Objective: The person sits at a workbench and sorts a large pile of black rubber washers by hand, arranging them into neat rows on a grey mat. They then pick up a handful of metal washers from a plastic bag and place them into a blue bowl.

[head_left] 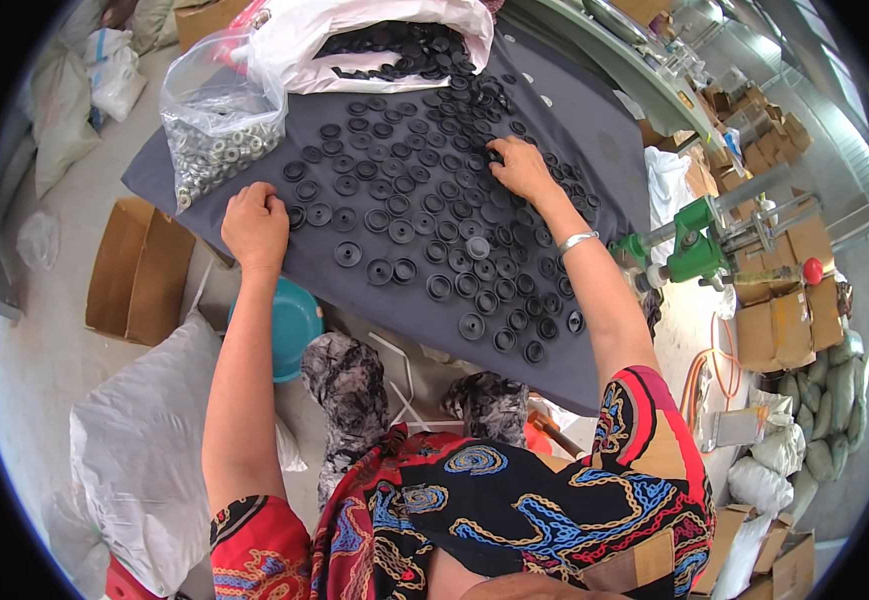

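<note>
Many black round ring-shaped discs (348, 254) lie spread over a table with a dark grey cloth (300, 285). My left hand (255, 228) is at the table's left edge, beside the nearest discs, its fingers curled closed; whatever they may hold is hidden. Farther to the right, my right hand (525, 170) reaches in among the discs with its fingers bent and fingertips down at them. I cannot make out what is between those fingertips. A white sack (295, 45) lies at the far side with its mouth toward me, and black discs spill from it.
A clear plastic bag of small metal rings (225, 150) stands at the table's far left corner. A green hand press with a red knob (697, 243) is at the right. Below the left edge are a teal basin (297, 330), a cardboard box (140, 270) and a full white sack (145, 450).
</note>
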Available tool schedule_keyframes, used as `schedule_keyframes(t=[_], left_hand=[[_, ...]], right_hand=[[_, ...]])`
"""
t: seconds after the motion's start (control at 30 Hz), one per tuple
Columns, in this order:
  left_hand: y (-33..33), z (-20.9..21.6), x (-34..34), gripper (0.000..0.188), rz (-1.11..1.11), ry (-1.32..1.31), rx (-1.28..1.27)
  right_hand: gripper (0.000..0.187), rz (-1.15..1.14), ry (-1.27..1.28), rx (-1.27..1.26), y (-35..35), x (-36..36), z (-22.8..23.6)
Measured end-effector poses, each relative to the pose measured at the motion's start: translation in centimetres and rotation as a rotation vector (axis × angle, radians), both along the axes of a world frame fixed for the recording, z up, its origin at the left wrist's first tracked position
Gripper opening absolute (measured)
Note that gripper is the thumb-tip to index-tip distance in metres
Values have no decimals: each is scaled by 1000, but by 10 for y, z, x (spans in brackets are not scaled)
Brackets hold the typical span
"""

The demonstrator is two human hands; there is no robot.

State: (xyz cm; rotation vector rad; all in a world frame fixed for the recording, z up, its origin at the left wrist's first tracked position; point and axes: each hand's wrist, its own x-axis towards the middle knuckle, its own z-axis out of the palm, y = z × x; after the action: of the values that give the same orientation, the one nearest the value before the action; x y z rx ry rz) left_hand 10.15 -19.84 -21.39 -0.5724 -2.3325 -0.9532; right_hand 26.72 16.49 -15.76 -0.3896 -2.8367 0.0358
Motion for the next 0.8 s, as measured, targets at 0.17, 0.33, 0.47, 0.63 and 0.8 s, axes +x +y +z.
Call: schedule_keyframes(t=[0.17,0.33,0.47,0.63,0.8], left_hand=[[4,2,0,4,-8,1,21],[1,0,2,4,-8,22,29],[0,0,0,9,-15,-40,-4],[-2,-2,-1,11,-3,-44,-16],[0,0,-3,13,15,-98,-72]], right_hand=[[23,17,87,28,22,2,-7],[18,-11,228,-19,1,4,4],[20,14,288,-359,-37,15,18],[22,161,153,-661,-98,44,21],[19,230,0,-814,-169,76,34]])
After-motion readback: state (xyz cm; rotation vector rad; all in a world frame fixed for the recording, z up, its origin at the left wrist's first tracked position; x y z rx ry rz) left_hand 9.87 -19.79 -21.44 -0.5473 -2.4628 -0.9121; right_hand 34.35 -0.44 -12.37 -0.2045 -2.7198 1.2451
